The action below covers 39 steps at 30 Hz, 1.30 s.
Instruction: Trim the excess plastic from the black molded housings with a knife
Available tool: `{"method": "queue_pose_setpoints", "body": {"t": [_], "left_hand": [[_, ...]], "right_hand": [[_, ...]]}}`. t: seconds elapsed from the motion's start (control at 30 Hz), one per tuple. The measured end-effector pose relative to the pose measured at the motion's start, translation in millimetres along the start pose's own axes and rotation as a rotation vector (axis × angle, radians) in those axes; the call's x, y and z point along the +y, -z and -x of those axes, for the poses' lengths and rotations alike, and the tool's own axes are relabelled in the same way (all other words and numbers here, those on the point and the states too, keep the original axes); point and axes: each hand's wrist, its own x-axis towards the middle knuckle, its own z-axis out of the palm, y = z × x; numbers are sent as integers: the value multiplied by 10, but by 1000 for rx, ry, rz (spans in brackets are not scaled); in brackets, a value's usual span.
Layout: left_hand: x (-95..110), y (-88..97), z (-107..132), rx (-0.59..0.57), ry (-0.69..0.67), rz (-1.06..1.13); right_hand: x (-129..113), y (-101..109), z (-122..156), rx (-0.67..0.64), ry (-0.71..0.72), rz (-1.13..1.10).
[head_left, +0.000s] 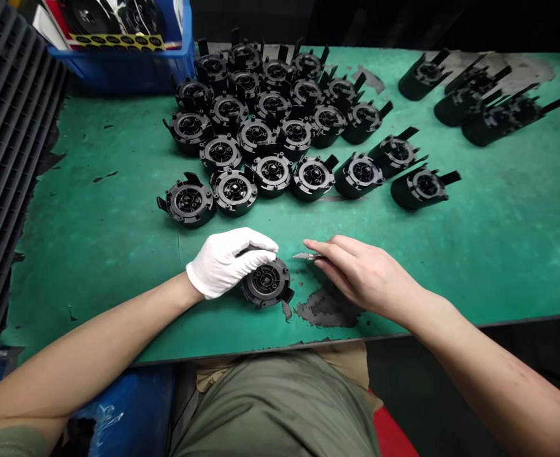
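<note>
A round black plastic housing (pixel 266 283) with tabs on its rim is gripped at its upper left by my left hand (pixel 232 259), which wears a white glove. The housing's ribbed round face is turned up toward me. My bare right hand (pixel 363 270) pinches a small craft knife (pixel 307 256), its pointed blade aimed left at the housing. A short gap separates the blade from the housing's rim. My palm and fingers hide most of the knife's handle.
Several similar black housings (pixel 274 172) stand in a packed group beyond my hands, with others (pixel 491 124) at the far right. A blue bin (pixel 122 71) sits at the back left. Dark ribbed panelling (pixel 13 139) borders the left side. The green tabletop (pixel 118 241) has worn patches.
</note>
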Motion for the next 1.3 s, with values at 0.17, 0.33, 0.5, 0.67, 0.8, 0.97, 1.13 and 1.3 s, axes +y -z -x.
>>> {"method": "queue_pose_setpoints", "body": {"t": [0.17, 0.33, 0.5, 0.67, 0.8, 0.97, 1.13, 1.3], "left_hand": [[-59, 19, 27, -99, -227, -77], [-66, -27, 42, -209, -318, -231], [-53, -28, 30, -212, -265, -192], [-80, -15, 8, -238, -267, -177], [-97, -4, 5, -294, -289, -203], [-69, 4, -1, -306, -280, -247], [-37, 10, -3, -305, -296, -267], [-38, 4, 10, -297, -288, -288]], "right_hand": [[-114, -39, -16, 7, 14, -45], [-55, -26, -98, 30, 99, 38], [1, 38, -190, 29, 165, 47], [-266, 97, -44, 7, 57, 53], [-572, 32, 168, -37, -96, -4], [-876, -125, 281, -10, -227, 22], [-1020, -178, 262, 5, -293, 102], [-966, -147, 252, 87, -289, 109]]}}
